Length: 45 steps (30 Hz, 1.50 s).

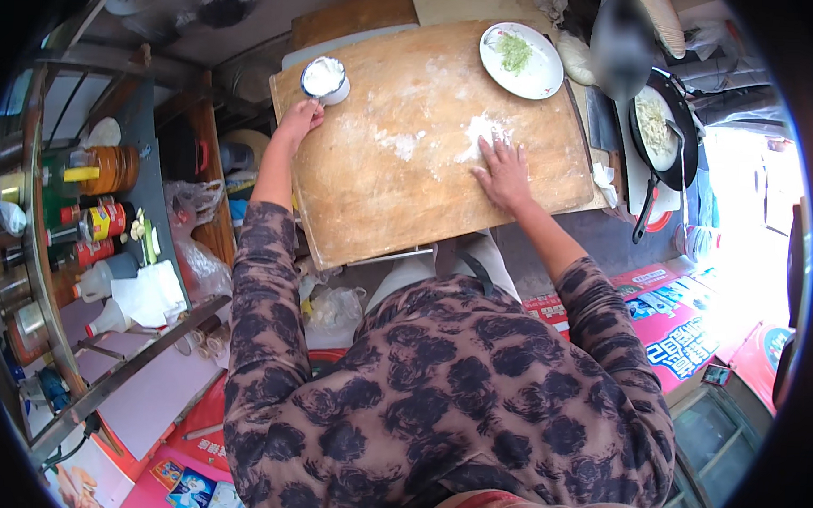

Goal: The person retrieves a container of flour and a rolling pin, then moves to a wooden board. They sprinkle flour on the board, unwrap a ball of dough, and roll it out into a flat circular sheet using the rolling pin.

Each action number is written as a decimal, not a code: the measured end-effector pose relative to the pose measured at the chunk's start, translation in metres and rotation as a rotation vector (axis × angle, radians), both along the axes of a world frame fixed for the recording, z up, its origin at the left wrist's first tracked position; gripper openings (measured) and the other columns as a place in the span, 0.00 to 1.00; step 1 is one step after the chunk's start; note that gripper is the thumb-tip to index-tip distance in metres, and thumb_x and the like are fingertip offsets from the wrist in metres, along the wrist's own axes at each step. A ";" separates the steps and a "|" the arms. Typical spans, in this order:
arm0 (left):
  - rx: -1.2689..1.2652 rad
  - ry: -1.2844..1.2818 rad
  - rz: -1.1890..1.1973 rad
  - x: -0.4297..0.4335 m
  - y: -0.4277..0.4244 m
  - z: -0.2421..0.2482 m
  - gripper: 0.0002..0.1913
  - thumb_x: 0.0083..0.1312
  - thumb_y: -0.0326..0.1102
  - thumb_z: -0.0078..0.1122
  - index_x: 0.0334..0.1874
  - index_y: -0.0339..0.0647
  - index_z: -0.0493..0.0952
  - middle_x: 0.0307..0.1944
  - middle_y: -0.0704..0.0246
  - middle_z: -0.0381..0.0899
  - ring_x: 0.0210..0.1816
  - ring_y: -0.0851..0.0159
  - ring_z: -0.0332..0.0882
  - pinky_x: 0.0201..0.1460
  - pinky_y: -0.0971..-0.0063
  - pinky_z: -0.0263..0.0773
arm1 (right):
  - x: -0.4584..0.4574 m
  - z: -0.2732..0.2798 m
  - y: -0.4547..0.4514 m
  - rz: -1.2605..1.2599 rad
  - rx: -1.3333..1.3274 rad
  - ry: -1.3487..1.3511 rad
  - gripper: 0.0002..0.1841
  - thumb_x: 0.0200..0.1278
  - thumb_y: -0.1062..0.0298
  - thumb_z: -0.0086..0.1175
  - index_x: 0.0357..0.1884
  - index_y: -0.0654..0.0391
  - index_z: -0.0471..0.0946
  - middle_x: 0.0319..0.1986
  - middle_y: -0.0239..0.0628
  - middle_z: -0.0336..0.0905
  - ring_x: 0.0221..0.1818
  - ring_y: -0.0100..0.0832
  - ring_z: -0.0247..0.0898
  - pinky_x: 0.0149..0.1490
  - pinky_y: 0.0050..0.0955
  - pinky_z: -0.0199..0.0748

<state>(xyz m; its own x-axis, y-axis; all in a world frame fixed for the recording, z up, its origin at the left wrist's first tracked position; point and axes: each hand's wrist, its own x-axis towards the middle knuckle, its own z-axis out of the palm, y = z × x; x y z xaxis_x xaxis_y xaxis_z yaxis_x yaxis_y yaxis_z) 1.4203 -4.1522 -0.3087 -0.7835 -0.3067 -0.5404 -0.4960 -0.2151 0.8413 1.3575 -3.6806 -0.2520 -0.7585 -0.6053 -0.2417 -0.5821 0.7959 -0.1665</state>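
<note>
A large wooden board (382, 179), dusted with flour in patches, lies before me. My right hand (503, 170) rests palm down with fingers spread at the edge of a pile of white flour (483, 130). At the board's left edge, my left hand (304, 121) has its fingers curled just below a white enamel mug with a dark rim (337, 94), which is filled with white powder. Whether the fingers grip the mug's handle, I cannot tell. A white plate (545, 81) holding shredded green vegetable sits at the board's far right corner.
Right of the board, a black frying pan (687, 149) holds pale food and a metal utensil; its handle points towards me. A crumpled white tissue (604, 180) lies beside the board. On the left, a shelf (171, 259) carries bottles, jars and a white cloth or paper (148, 295).
</note>
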 end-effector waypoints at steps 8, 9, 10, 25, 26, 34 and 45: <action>0.051 0.148 0.108 -0.036 0.040 -0.004 0.11 0.81 0.36 0.49 0.42 0.36 0.75 0.46 0.67 0.77 0.54 0.62 0.80 0.66 0.70 0.77 | 0.015 -0.004 0.007 0.279 -0.104 -0.096 0.35 0.74 0.38 0.47 0.80 0.35 0.61 0.80 0.42 0.52 0.84 0.50 0.37 0.81 0.62 0.32; 0.074 0.166 0.097 -0.045 0.049 -0.003 0.11 0.81 0.35 0.49 0.42 0.36 0.75 0.47 0.66 0.77 0.55 0.61 0.80 0.67 0.70 0.77 | 0.013 -0.001 0.014 0.251 -0.154 -0.048 0.35 0.74 0.38 0.47 0.80 0.35 0.62 0.80 0.41 0.52 0.84 0.50 0.38 0.81 0.62 0.32; 0.096 0.184 0.087 -0.056 0.058 -0.001 0.10 0.81 0.34 0.49 0.42 0.35 0.75 0.48 0.66 0.77 0.56 0.61 0.80 0.69 0.69 0.76 | 0.011 0.002 0.019 0.225 -0.114 -0.058 0.35 0.74 0.38 0.47 0.80 0.35 0.62 0.80 0.41 0.52 0.83 0.50 0.38 0.81 0.62 0.32; -0.167 0.115 -0.007 -0.326 0.138 -0.002 0.15 0.81 0.41 0.50 0.41 0.37 0.79 0.40 0.68 0.84 0.38 0.70 0.84 0.45 0.77 0.79 | -0.012 -0.006 0.030 0.273 -0.222 -0.162 0.36 0.72 0.39 0.51 0.79 0.36 0.62 0.78 0.39 0.57 0.83 0.45 0.40 0.82 0.61 0.30; -0.204 0.095 -0.033 -0.339 0.138 -0.008 0.15 0.81 0.41 0.50 0.41 0.37 0.79 0.40 0.68 0.85 0.38 0.71 0.84 0.43 0.77 0.78 | -0.013 -0.005 0.033 0.299 -0.222 -0.171 0.35 0.72 0.39 0.51 0.79 0.36 0.62 0.78 0.39 0.57 0.84 0.45 0.39 0.82 0.61 0.29; -0.177 0.057 -0.089 -0.381 0.133 -0.041 0.15 0.80 0.42 0.52 0.43 0.38 0.80 0.42 0.68 0.86 0.40 0.71 0.83 0.49 0.76 0.77 | -0.023 0.000 0.030 0.365 -0.199 -0.229 0.35 0.74 0.41 0.49 0.81 0.34 0.59 0.79 0.39 0.56 0.84 0.46 0.36 0.81 0.64 0.29; -0.333 0.045 -0.240 -0.387 0.138 -0.049 0.17 0.77 0.43 0.57 0.55 0.36 0.80 0.50 0.59 0.87 0.52 0.57 0.86 0.56 0.68 0.79 | -0.021 -0.005 0.029 0.364 -0.189 -0.241 0.36 0.73 0.41 0.49 0.81 0.33 0.58 0.80 0.39 0.54 0.85 0.48 0.35 0.81 0.65 0.26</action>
